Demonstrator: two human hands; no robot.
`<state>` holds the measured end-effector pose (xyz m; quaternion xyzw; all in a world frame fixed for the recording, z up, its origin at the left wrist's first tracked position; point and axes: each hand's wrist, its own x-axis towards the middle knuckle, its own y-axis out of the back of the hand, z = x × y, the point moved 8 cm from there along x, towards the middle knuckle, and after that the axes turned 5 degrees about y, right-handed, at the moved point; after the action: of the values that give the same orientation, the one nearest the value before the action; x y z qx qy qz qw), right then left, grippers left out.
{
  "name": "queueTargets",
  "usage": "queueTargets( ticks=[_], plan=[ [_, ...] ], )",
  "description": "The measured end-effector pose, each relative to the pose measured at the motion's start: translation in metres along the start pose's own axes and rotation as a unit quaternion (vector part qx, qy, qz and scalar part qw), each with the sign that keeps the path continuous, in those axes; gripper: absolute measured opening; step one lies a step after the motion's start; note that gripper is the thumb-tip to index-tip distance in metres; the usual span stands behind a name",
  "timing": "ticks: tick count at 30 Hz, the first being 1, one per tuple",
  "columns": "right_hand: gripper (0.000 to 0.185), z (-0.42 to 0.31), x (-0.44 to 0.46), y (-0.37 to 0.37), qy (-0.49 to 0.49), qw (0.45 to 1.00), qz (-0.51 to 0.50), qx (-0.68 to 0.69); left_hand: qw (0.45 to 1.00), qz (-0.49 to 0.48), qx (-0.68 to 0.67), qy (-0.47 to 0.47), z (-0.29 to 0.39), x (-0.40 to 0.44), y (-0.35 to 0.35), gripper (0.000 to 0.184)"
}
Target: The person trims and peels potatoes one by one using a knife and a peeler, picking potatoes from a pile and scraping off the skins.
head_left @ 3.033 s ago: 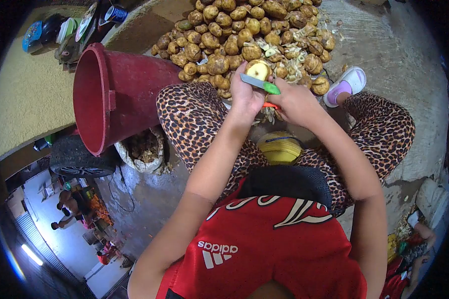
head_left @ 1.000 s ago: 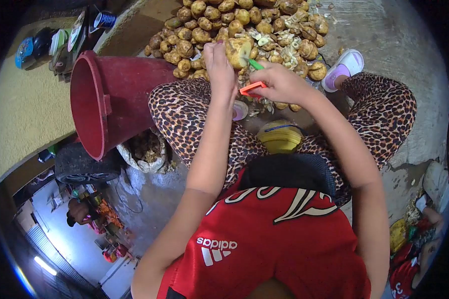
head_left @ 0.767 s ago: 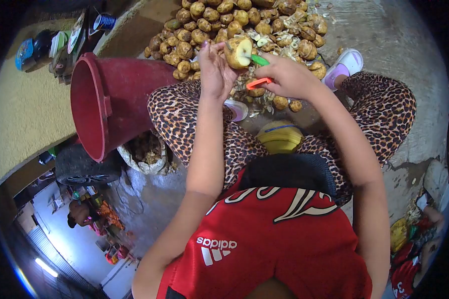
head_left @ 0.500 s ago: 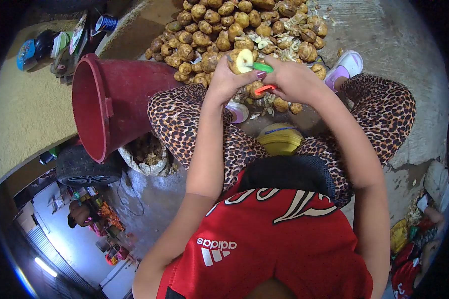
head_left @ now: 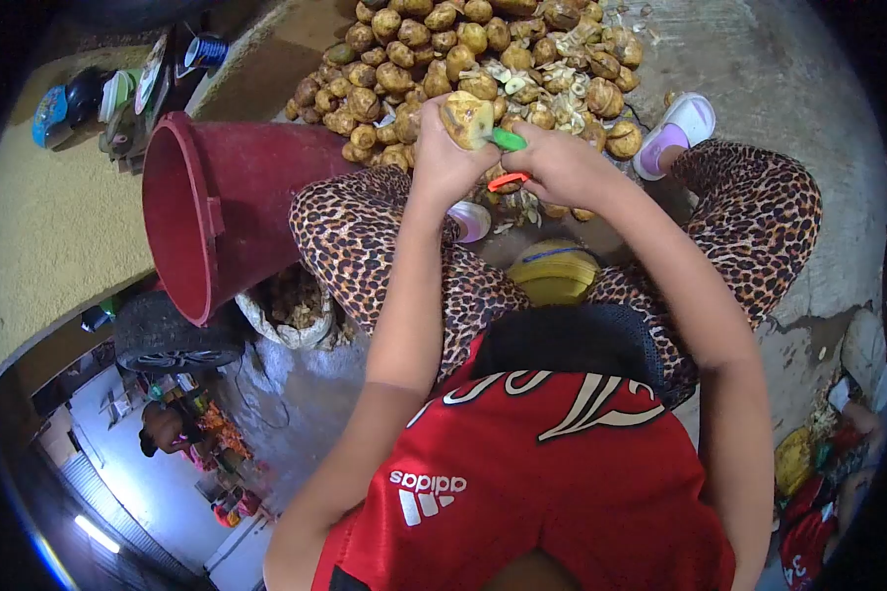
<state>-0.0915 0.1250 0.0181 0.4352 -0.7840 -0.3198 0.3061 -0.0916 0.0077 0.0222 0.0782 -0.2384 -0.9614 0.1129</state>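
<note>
My left hand [head_left: 442, 158] is wrapped round a brownish-yellow potato [head_left: 460, 114], whose pale cut face is turned toward my right hand. My right hand [head_left: 562, 165] is closed on a small knife with a green handle [head_left: 508, 140], its tip end against the cut face; the blade is mostly hidden. An orange-red piece [head_left: 509, 181] sticks out below the same fingers, and I cannot tell whether it belongs to that knife. Beyond both hands lies a large heap of potatoes [head_left: 394, 79], with pale peelings [head_left: 567, 94] scattered over its right part.
A dark red bucket [head_left: 256, 167] lies on its side at the left, by a white sack [head_left: 310, 333] and a tyre [head_left: 172, 335]. A yellow container [head_left: 554, 276] stands between my legs. Other people are at the lower left [head_left: 168, 428] and lower right [head_left: 808, 522].
The potato has tilted, turning its cut face from facing me toward the right. Both hands and the green-handled knife have shifted slightly left.
</note>
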Motion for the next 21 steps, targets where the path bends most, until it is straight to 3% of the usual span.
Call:
queueTargets(
  ticks=[3,6,9,11,12,14,17,18,21],
  plan=[
    [0.009,-0.005,0.000,0.006,-0.015,0.999,0.024,0.032,0.998,0.052,-0.021,-0.027,0.006,-0.001,0.002,0.062],
    [0.008,-0.006,0.000,0.009,-0.008,0.999,0.032,0.032,0.998,0.040,-0.041,-0.022,0.007,-0.001,0.002,0.061],
    [0.011,-0.001,-0.001,0.017,0.026,0.999,0.014,-0.046,0.971,-0.134,-0.179,0.088,-0.006,-0.001,-0.008,0.065],
    [0.016,-0.003,-0.003,0.019,0.042,0.995,0.004,-0.091,0.952,-0.175,-0.224,0.110,-0.005,-0.005,-0.011,0.064],
    [0.016,-0.002,-0.002,0.018,0.031,0.996,-0.006,-0.079,0.942,-0.194,-0.246,0.119,-0.004,-0.005,-0.013,0.064],
    [0.015,0.000,-0.002,0.016,0.007,0.998,-0.025,-0.058,0.964,-0.140,-0.201,0.099,-0.005,-0.004,-0.011,0.066],
    [0.013,-0.008,-0.005,0.017,0.045,0.997,0.034,0.061,0.984,-0.103,-0.126,0.077,-0.009,-0.001,-0.010,0.068],
    [0.013,-0.007,-0.005,0.014,0.023,0.995,0.006,0.096,0.988,-0.094,-0.099,0.071,-0.011,0.000,-0.008,0.069],
    [0.013,-0.007,-0.003,0.011,-0.012,0.982,-0.052,0.184,0.962,-0.139,-0.194,0.136,-0.027,-0.002,-0.013,0.066]
  ],
)
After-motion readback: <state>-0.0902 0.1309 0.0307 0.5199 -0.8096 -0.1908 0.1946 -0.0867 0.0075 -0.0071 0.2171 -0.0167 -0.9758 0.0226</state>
